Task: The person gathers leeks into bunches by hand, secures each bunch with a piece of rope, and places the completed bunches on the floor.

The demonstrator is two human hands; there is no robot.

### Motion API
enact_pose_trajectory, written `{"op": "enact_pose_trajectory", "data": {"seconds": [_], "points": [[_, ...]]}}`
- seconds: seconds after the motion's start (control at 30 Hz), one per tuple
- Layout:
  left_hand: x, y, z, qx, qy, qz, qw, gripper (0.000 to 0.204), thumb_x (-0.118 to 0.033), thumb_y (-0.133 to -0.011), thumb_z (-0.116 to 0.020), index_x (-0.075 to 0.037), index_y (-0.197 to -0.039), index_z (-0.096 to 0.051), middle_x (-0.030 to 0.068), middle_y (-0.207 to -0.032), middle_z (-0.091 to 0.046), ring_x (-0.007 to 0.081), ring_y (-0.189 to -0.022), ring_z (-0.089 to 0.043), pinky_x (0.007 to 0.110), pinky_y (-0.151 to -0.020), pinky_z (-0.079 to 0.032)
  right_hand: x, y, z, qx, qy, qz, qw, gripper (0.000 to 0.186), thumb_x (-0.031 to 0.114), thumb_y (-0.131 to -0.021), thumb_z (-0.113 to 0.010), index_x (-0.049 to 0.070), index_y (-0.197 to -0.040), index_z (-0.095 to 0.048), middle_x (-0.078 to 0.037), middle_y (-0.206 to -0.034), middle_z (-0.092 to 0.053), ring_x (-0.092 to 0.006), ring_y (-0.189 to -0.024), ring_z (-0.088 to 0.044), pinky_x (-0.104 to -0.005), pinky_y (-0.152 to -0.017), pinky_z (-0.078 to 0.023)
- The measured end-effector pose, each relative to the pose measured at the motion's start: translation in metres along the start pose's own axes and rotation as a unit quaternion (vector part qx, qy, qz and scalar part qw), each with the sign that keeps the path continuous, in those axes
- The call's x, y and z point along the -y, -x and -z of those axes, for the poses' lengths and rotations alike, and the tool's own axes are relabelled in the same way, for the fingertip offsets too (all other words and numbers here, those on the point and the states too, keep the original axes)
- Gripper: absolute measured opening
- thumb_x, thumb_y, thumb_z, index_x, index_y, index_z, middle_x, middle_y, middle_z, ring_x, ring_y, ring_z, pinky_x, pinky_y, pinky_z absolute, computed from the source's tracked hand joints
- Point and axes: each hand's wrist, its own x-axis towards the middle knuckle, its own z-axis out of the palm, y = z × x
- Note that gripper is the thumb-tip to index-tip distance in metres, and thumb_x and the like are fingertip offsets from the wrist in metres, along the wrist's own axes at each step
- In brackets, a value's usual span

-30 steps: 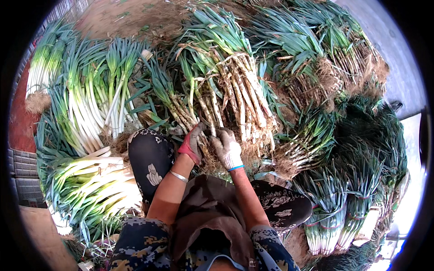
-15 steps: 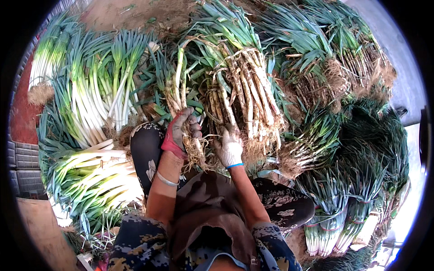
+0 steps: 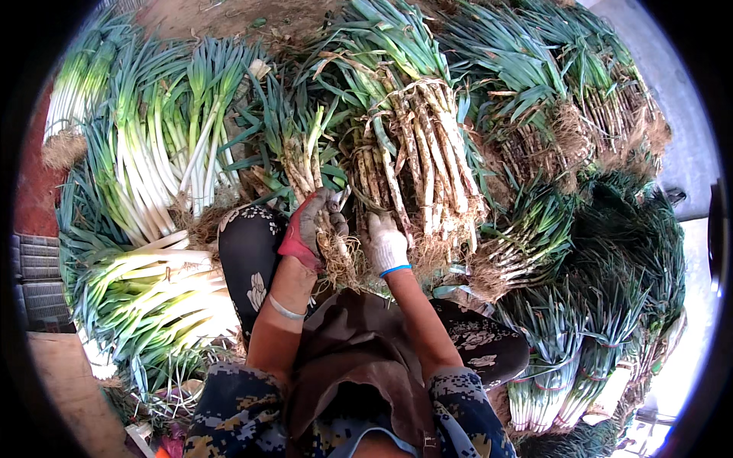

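Note:
My left hand (image 3: 311, 229), in a red and grey glove, is closed around a few unpeeled leeks (image 3: 304, 156); their shaggy roots (image 3: 336, 256) hang below the fist. A small pale, shiny piece shows beside its fingers, too small to name. In a white knit glove, my right hand (image 3: 387, 243) is at the lower ends of brown-skinned leek stalks (image 3: 369, 179) in front of me. Its fingers are curled in among them, their tips partly hidden. Just right of that hand lies a thick tied bundle of soil-stained leeks (image 3: 431, 153), roots toward me.
Cleaned white-stemmed leeks (image 3: 149, 183) lie in piles on the left, with more (image 3: 175, 305) nearer me. Dirty bundles (image 3: 534, 130) fill the far right. Tied green bundles (image 3: 561, 366) stand at the near right. My patterned knees (image 3: 252, 252) flank the work.
My right hand has shifted slightly left and its fingers now reach among the brown stalks; one stalk leans further right. The leeks in my left hand have lost their long bent tops from view.

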Motion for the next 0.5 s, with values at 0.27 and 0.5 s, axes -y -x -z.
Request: {"op": "enact_pose_trajectory", "data": {"seconds": [0.27, 0.5], "points": [[0.007, 0.006, -0.004, -0.126, -0.064, 0.043, 0.989, 0.017, -0.026, -0.092, -0.057, -0.01, -0.101, -0.059, 0.002, -0.076, -0.054, 0.0179, -0.058, -0.056, 0.034, -0.052, -0.049, 0.01, 0.029, -0.02, 0.133, -0.045, -0.049, 0.989, 0.047, 0.02, -0.078, -0.066, 0.007, -0.121, -0.05, -0.022, -0.128, -0.048, -0.0392, -0.111, -0.052, -0.047, -0.084, -0.051], [-0.008, 0.003, 0.003, -0.047, -0.029, 0.016, 0.998, 0.023, -0.029, -0.093, -0.057, -0.007, -0.099, -0.055, 0.0046, -0.077, -0.053, 0.0205, -0.057, -0.055, 0.036, -0.05, -0.045, -0.004, 0.0, -0.008, 0.134, -0.155, -0.041, 0.978, 0.034, 0.021, -0.082, -0.062, 0.003, -0.11, -0.053, -0.023, -0.108, -0.058, -0.0405, -0.091, -0.06, -0.0481, -0.077, -0.05]]}}
